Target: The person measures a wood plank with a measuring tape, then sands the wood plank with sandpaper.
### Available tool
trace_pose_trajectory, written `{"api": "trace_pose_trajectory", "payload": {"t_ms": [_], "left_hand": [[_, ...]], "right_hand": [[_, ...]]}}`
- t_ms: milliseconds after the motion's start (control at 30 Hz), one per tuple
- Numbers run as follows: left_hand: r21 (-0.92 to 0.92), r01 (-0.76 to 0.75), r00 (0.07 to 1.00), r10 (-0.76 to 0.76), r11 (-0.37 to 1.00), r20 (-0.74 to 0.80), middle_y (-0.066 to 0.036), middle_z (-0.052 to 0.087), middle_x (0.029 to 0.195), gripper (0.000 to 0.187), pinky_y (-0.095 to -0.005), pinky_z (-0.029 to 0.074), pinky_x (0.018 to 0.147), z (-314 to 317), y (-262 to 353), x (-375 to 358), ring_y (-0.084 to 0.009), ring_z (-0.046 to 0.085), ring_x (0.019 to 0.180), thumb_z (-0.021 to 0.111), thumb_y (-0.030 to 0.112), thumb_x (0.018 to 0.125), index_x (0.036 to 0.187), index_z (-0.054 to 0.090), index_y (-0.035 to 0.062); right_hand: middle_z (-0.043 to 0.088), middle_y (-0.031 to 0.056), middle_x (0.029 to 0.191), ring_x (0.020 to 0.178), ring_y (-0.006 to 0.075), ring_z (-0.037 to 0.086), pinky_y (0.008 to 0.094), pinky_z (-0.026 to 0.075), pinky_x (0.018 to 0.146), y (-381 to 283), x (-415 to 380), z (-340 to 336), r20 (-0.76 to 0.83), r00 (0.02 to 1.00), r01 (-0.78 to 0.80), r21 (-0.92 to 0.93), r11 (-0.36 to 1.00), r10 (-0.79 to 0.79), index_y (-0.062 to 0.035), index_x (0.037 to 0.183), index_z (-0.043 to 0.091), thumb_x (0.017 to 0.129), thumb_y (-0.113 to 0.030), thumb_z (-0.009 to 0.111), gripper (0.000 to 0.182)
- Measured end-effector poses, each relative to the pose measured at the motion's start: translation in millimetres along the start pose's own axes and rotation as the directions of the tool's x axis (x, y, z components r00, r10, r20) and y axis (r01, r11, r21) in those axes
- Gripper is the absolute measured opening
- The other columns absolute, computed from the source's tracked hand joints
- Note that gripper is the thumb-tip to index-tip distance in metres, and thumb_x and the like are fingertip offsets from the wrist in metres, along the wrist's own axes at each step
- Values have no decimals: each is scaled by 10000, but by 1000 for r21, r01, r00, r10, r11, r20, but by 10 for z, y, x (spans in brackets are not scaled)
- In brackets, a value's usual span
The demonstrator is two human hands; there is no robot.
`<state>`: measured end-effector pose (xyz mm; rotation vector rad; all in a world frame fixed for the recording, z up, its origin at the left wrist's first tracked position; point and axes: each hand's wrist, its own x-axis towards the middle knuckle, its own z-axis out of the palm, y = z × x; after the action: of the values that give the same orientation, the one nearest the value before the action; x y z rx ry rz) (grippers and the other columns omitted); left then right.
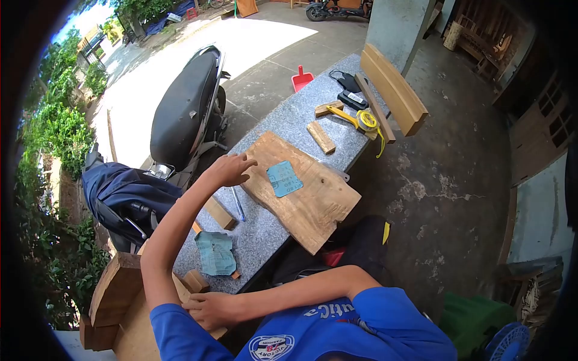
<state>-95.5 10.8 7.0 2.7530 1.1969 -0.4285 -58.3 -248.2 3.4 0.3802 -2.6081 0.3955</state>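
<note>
A flat wooden board (313, 192) with a rough, notched end lies across the grey stone bench top (262, 246). On it rests a blue piece of sandpaper (284, 178) with printed marks. My left hand (232, 170) is over the board's left edge, fingers apart and slightly bent, holding nothing visible. Close to my body, my right hand (211, 310) lies with fingers extended beside a small wood block (194, 281), under my left forearm. A second, creased sandpaper sheet (215, 254) lies on the bench between my arms. A pen (238, 204) and a wood strip (218, 213) are below my left hand.
Farther along the bench are a yellow tape measure (366, 120), small wood offcuts (321, 137), a black case (352, 100) and a long timber (391, 87). A motorbike (183, 108) stands at the left; wooden furniture (114, 295) is at lower left. A red dustpan (302, 79) sits beyond.
</note>
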Motion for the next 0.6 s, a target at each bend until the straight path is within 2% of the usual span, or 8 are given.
{"api": "trace_pose_trajectory", "payload": {"t_ms": [67,133,167,233,300,467,567,600], "left_hand": [[-65,-102,992,97,993,-84,-141,502,1055,489,-405,452,759,7,180,127,-295,549,917,591,283,768,1207,408,170],[-164,-168,977,142,972,-162,-147,474,1112,551,-406,447,777,79,364,272,-311,546,918,602,304,760,1242,365,179],[-154,-85,983,57,984,-177,-150,467,1122,565,-402,447,786,119,458,332,-315,541,939,613,325,750,1237,371,169],[-139,87,972,-115,986,-206,-155,452,1142,597,-393,447,805,237,591,434,-324,530,981,635,367,731,1227,383,150],[-287,88,964,-154,954,-216,-172,518,1075,679,-386,439,803,440,474,602,-341,531,971,713,344,653,1197,396,90],[-740,83,971,-221,668,-90,-169,611,861,570,-342,456,713,555,230,737,-297,584,848,764,276,588,1031,520,14],[-598,146,982,-188,788,-8,-160,617,783,395,-325,455,661,406,274,697,-246,603,765,750,257,603,844,592,-13],[-721,59,990,-134,691,-47,-159,616,740,310,-336,449,651,391,304,647,-241,605,734,730,240,628,752,612,-19]], "right_hand": [[434,73,1237,1216,260,308,410,228,1025,66,14,-53,116,993,6,79,997,-15,-134,1131,483,767,-193,494,369],[427,61,1254,1182,244,339,379,253,1013,39,160,343,-159,986,-78,-179,981,49,-130,1125,483,812,-166,434,319],[423,55,1263,1166,236,355,364,265,1008,21,246,623,-295,954,-143,-295,945,52,-129,1123,483,835,-152,404,299],[409,40,1281,1160,221,359,355,274,1003,-37,351,1149,-220,949,-255,-121,959,225,-111,1155,465,857,-172,373,317],[406,36,1288,1161,218,363,356,280,1001,-49,385,1386,-114,941,-316,38,948,319,-106,1167,462,862,-181,366,329],[424,56,1279,1179,236,367,382,289,998,93,245,915,24,982,-188,129,974,186,-125,1147,492,827,-177,406,336],[434,68,1274,1190,246,370,398,294,997,118,124,352,69,990,-128,88,988,122,-137,1136,510,807,-175,430,341],[438,72,1272,1194,250,371,403,296,996,123,56,129,88,992,-97,48,994,93,-141,1132,516,800,-174,438,343]]}}
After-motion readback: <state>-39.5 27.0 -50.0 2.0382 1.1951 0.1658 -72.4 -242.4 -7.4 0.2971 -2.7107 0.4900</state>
